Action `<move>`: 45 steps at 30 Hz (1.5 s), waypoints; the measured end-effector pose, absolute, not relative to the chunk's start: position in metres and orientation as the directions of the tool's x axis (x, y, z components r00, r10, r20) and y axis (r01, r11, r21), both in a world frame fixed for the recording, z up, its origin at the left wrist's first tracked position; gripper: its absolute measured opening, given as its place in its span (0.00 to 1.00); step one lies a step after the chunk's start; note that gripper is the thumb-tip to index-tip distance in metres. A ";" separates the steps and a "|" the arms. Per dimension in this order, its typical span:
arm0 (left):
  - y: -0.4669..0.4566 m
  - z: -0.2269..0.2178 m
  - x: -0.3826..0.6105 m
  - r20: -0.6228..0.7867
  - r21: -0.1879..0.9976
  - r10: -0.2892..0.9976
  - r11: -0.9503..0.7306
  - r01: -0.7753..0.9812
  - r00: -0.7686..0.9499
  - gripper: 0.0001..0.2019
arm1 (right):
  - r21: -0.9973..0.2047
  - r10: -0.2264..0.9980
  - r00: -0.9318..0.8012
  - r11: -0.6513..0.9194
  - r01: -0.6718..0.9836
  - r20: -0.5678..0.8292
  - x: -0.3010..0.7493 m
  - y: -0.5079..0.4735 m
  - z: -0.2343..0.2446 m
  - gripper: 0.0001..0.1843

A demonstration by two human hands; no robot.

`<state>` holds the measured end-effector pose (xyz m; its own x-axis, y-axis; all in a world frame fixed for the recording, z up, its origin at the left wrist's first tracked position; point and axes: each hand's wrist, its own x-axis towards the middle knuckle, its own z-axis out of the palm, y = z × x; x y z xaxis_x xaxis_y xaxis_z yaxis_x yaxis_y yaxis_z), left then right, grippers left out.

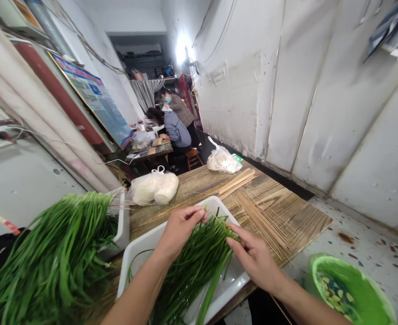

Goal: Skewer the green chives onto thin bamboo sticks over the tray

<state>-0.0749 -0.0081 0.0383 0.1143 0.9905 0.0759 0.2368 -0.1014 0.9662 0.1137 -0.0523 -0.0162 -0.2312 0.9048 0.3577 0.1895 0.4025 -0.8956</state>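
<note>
My left hand (184, 228) is closed in a pinch at the far ends of the garlic chives (194, 257), and a pale green bit shows at its fingertips. My right hand (253, 253) grips a thin wooden skewer (280, 310), whose rear end sticks out below my wrist. The skewer's front part runs in among the chive ends and is mostly hidden. These long green leaves lie across a white plastic tub (133, 255) under both hands. Beside my right hand, many loose skewers (265, 219) are spread over the wooden table (192, 183).
A big heap of chives (60, 253) fills another white tub (122, 221) at left. Two white plastic bags (155, 186) (223, 160) stand toward the table's far edge. A green bucket (364, 289) with pale pieces is on the floor at right. Two people (178, 128) are at a far table.
</note>
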 end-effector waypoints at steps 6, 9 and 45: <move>-0.004 0.016 -0.065 -0.036 0.999 0.999 0.036 0.014 0.021 0.13 | -0.901 0.915 -0.204 0.387 0.197 0.349 0.112 -0.051 -0.014 0.20; -0.005 0.019 -0.063 -0.054 0.998 0.999 0.054 -0.045 0.008 0.15 | -0.912 0.923 -0.206 0.364 0.189 0.325 0.111 -0.049 -0.015 0.20; -0.005 0.012 -0.060 -0.063 0.996 0.996 0.060 -0.062 -0.060 0.16 | -0.931 0.926 -0.210 0.343 0.128 0.312 0.112 -0.048 -0.013 0.21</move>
<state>-0.0601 -0.0051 0.0123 -0.0603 0.9962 -0.0634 -0.0623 0.0596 0.9963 0.1115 -0.0483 -0.0131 -0.2104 0.9263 0.3125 0.1279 0.3429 -0.9306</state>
